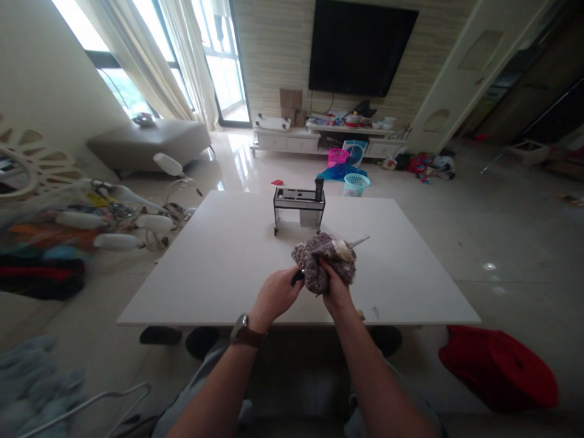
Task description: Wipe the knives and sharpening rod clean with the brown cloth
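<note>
My left hand (276,295) is closed round the dark handle of a knife (360,241), just above the near edge of the white table (219,261). A mottled brown cloth (323,258) is bunched over the blade, and my right hand (335,286) grips that cloth from below. Only the knife's silver tip sticks out of the cloth to the right. Behind the hands stands a metal knife rack (298,207) with one black handle upright in it. A watch is on my left wrist.
A floor lamp with several white shades (123,225) lies left of the table. A red bag (497,368) sits on the floor at the right. Further back are a grey bench (150,143), a TV unit (319,137) with clutter, and plastic baskets (356,182).
</note>
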A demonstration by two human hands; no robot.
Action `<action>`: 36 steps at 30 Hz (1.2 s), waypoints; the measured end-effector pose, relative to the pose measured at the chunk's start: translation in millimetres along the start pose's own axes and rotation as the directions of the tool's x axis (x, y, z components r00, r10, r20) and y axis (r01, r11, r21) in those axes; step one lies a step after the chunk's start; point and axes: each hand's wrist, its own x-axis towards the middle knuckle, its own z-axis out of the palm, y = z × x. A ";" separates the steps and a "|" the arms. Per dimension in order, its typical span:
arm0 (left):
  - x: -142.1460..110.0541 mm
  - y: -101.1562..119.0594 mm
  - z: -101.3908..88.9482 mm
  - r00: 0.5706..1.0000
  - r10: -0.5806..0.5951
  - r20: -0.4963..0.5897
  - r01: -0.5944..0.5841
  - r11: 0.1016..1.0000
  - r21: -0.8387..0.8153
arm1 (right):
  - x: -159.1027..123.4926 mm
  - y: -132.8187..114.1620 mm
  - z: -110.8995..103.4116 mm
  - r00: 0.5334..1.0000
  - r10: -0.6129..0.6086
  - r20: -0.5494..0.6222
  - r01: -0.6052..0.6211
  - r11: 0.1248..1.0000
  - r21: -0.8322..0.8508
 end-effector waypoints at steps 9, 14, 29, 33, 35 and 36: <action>1.0 -0.6 -5.2 0.999 -0.032 0.028 0.031 0.999 0.029 | -13.7 19.8 8.8 0.994 -0.003 -0.111 -0.005 0.998 -0.069; 2.7 3.8 -3.9 0.999 -0.018 0.029 0.017 0.998 0.064 | -8.3 20.9 8.9 0.989 -0.015 -0.145 0.010 0.999 -0.038; 0.3 11.7 -2.7 0.999 -0.011 0.037 0.009 0.999 0.053 | -11.8 12.8 3.2 0.994 -0.031 -0.107 0.031 1.000 0.000; 3.1 13.3 -2.0 0.999 -0.004 0.047 0.002 0.999 0.049 | -8.5 11.4 1.0 0.994 -0.061 -0.087 0.061 0.998 -0.003; 4.1 13.7 -3.0 0.999 -0.001 0.044 -0.001 0.999 0.049 | -5.2 8.6 0.5 0.994 -0.075 -0.074 0.075 0.997 0.004; 4.2 13.5 -4.1 0.999 -0.001 0.038 -0.001 0.999 0.054 | -3.2 6.5 0.2 0.995 -0.079 -0.066 0.080 0.997 0.010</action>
